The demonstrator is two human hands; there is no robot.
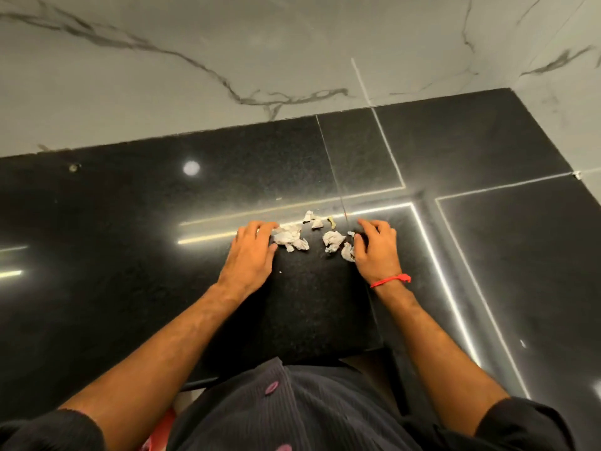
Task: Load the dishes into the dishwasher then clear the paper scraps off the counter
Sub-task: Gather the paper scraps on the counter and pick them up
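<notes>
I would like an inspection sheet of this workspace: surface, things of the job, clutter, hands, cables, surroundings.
Surface: glossy black counter, with light reflections.
Job's things: crumpled paper scraps lie loose between the hands; no dishes or dishwasher in view.
Clutter: small crumb near the back edge.
Hands: left hand touches the scraps from the left; right hand with a red wrist thread touches them from the right.
Cables: nothing seen.
Surroundings: marbled wall behind the counter.
</notes>
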